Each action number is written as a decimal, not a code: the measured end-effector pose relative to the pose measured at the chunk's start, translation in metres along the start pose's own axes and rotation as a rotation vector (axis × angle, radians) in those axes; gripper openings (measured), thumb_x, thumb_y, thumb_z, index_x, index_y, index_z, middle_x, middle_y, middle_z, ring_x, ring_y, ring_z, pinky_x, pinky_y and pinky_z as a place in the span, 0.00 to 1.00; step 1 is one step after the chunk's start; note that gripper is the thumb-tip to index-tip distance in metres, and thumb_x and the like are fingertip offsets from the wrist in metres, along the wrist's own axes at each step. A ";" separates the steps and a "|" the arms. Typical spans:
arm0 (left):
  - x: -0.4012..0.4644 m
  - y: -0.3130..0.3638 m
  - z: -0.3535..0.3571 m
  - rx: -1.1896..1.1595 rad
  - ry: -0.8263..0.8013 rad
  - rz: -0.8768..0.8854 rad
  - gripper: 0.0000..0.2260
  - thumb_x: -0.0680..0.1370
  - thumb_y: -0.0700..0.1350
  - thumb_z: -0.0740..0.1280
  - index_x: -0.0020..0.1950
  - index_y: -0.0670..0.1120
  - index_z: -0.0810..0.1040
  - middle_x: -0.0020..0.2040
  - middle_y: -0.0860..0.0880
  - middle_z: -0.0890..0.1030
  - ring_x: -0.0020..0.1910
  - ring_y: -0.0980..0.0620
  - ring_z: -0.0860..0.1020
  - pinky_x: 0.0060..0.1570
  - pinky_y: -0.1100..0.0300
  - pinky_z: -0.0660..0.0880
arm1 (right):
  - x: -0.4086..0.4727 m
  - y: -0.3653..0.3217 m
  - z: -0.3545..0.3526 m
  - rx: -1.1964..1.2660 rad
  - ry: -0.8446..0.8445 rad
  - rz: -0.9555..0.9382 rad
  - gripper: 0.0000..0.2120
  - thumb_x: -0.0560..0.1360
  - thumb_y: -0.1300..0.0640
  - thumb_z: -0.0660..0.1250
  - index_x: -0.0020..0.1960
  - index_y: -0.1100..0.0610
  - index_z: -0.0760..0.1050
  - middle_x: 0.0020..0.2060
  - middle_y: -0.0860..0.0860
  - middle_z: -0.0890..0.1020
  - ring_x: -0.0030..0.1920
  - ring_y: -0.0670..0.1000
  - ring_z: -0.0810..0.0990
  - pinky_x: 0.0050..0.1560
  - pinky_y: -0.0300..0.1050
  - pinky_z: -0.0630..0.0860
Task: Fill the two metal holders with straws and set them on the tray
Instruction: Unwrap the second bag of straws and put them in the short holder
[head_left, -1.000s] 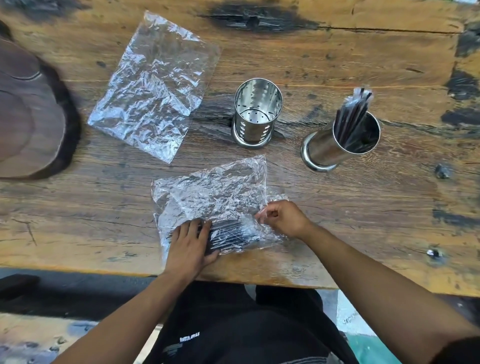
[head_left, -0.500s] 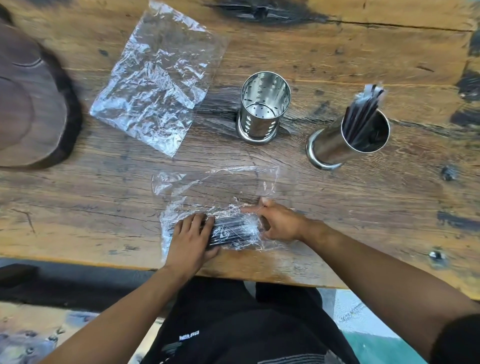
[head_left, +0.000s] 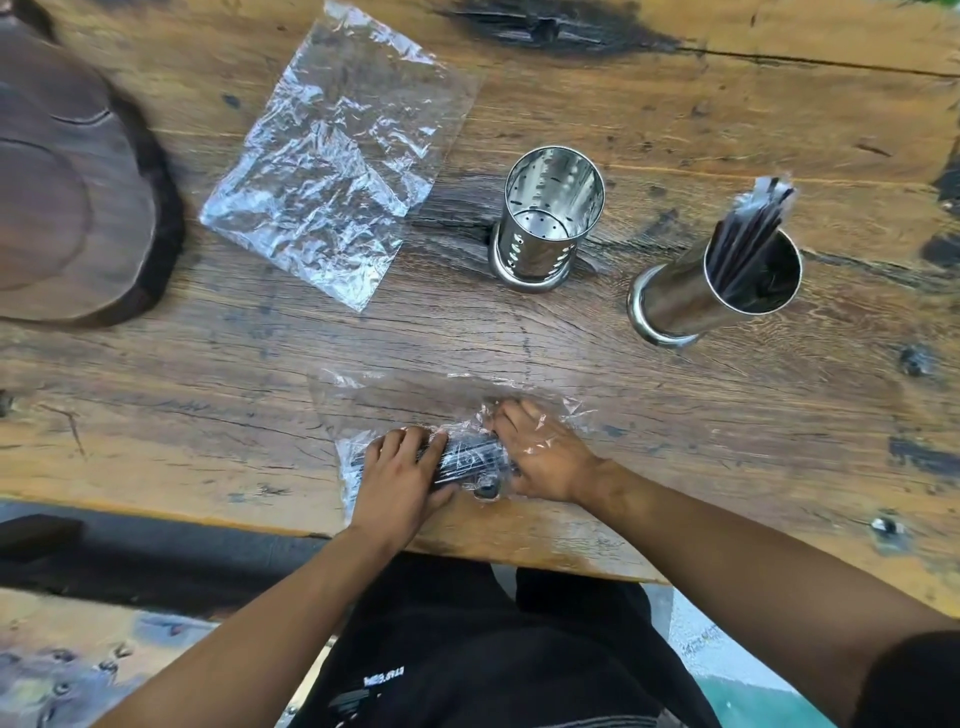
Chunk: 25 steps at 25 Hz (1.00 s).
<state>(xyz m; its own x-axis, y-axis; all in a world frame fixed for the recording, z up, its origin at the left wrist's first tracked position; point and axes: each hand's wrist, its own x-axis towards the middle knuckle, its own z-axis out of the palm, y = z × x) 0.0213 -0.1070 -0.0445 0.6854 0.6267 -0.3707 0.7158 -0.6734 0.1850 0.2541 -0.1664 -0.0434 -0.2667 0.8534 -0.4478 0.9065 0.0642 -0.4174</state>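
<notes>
Wooden table (head_left: 675, 441): two metal holders (head_left: 545, 228) (head_left: 691, 291), two plastic bags (head_left: 337, 156) (head_left: 415, 400).

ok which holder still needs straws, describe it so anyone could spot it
On the wooden table, two shiny metal holders stand past the hands. It is the perforated holder, nearer the flat plastic sheet. It is empty inside; the smooth holder to its right has dark straws sticking out.
</notes>
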 end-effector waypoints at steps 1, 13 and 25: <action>0.002 0.000 -0.001 -0.011 0.008 0.012 0.29 0.71 0.61 0.74 0.68 0.47 0.77 0.57 0.46 0.78 0.55 0.42 0.76 0.54 0.46 0.73 | 0.002 -0.001 0.001 -0.009 -0.014 0.014 0.31 0.74 0.45 0.71 0.69 0.61 0.67 0.63 0.58 0.71 0.64 0.57 0.69 0.68 0.54 0.70; 0.006 -0.001 0.003 -0.018 0.018 0.020 0.33 0.74 0.66 0.67 0.73 0.47 0.72 0.67 0.41 0.74 0.67 0.39 0.73 0.67 0.42 0.69 | 0.003 -0.017 -0.017 -0.008 -0.160 0.153 0.29 0.78 0.50 0.69 0.73 0.62 0.66 0.68 0.59 0.74 0.67 0.60 0.75 0.66 0.54 0.73; 0.005 -0.009 0.002 -0.023 -0.082 0.038 0.40 0.77 0.71 0.51 0.82 0.46 0.55 0.80 0.42 0.61 0.81 0.43 0.56 0.80 0.46 0.50 | 0.010 -0.004 -0.023 0.040 -0.253 0.175 0.11 0.76 0.54 0.71 0.54 0.58 0.75 0.42 0.52 0.77 0.42 0.52 0.75 0.41 0.44 0.69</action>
<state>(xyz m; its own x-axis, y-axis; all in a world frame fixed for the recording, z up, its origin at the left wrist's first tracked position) 0.0174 -0.0987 -0.0498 0.6993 0.5665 -0.4361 0.6933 -0.6861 0.2205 0.2557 -0.1461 -0.0282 -0.1851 0.6937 -0.6961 0.9336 -0.0971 -0.3450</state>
